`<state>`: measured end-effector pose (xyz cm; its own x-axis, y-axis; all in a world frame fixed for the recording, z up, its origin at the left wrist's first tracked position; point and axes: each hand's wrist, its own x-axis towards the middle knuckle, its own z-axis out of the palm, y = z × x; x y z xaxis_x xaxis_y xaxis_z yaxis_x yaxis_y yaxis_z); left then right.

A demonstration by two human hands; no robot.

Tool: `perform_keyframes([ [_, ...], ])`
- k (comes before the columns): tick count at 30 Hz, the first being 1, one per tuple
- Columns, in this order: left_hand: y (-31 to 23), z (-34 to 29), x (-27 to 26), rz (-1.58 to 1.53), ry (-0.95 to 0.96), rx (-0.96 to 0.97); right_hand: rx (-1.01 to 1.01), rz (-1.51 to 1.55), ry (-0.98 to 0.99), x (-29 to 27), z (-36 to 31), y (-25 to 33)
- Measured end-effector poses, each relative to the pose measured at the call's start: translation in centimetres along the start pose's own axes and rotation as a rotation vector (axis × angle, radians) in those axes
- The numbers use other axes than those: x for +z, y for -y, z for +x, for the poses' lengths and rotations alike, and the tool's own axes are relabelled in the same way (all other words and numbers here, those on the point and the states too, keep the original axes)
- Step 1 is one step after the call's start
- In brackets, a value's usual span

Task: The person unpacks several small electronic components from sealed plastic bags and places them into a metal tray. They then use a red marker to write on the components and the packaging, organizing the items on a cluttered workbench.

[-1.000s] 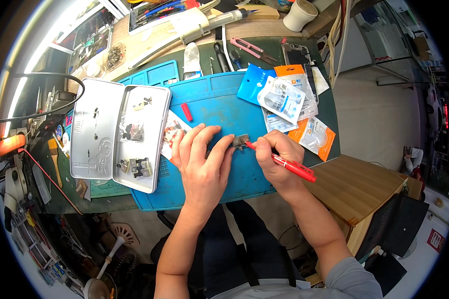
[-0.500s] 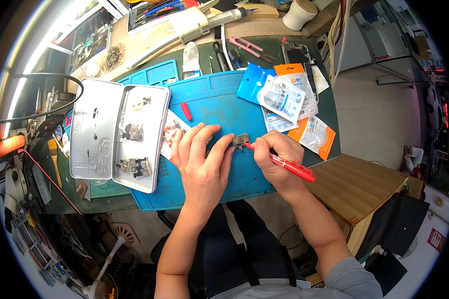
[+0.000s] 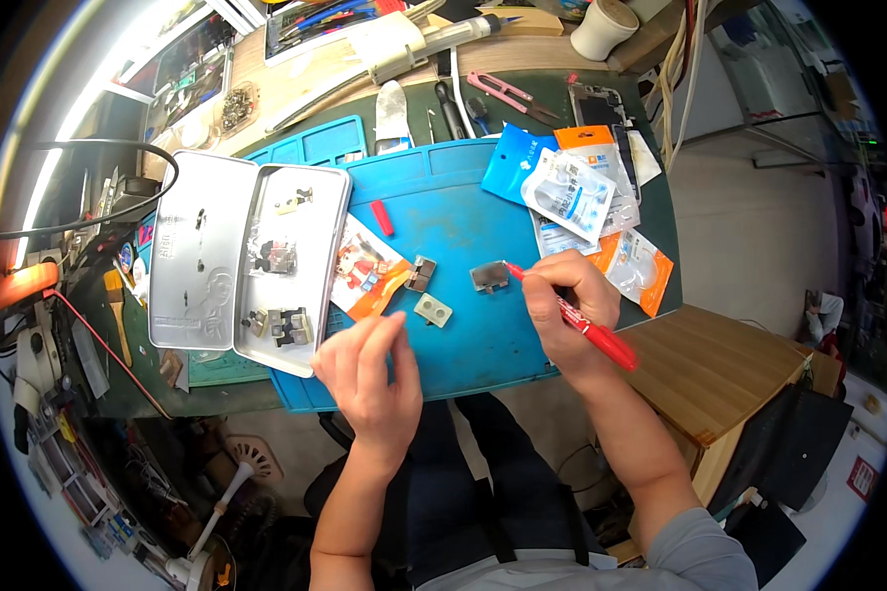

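Note:
My right hand [image 3: 574,303] is closed round a red marker pen [image 3: 597,340]. The pen's tip points left, at the upper right edge of a small grey metal block [image 3: 490,277] lying on the blue work mat [image 3: 463,360]. My left hand [image 3: 373,379] hovers over the mat's near left part, fingers loosely bent and nothing seen in them. Between it and the block lie a pale piece with two round marks [image 3: 433,310] and another small metal block [image 3: 420,274]. The red pen cap [image 3: 381,218] rests farther back on the mat.
At the left stands an open metal tin [image 3: 293,266] with small parts inside. An orange-and-white packet [image 3: 365,271] lies beside it. Blue and orange pouches [image 3: 570,192] are piled at the right. Behind the mat are pink-handled scissors [image 3: 503,91] and a screwdriver [image 3: 450,110].
My left hand has let go of the grey block and drawn back toward me, uncovering the pale piece and the second block. My right hand still holds the marker at the block.

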<state>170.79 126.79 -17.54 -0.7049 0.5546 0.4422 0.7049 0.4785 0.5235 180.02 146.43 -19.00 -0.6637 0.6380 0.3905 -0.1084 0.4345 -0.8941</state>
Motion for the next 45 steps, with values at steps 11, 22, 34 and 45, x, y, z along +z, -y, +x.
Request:
perform_keyframes([
  [11, -2.0, 1.1, 1.4, -0.031, 0.085, -0.053, -0.066, -0.035, 0.069, 0.3, -0.4, 1.6],
  [22, -0.7, 0.6, 0.9, -0.118, 0.067, -0.101, 0.0, 0.042, 0.163, 0.9, -1.2, 2.4],
  [34, -1.6, 0.5, 0.8, -0.217, 0.168, -0.298, 0.088, 0.018, 0.168, 3.1, -1.3, 2.6],
  [45, -1.8, 0.3, 1.4, -0.189, 0.154, -0.273, 0.121, 0.019, 0.116, 3.7, -1.7, 1.9],
])
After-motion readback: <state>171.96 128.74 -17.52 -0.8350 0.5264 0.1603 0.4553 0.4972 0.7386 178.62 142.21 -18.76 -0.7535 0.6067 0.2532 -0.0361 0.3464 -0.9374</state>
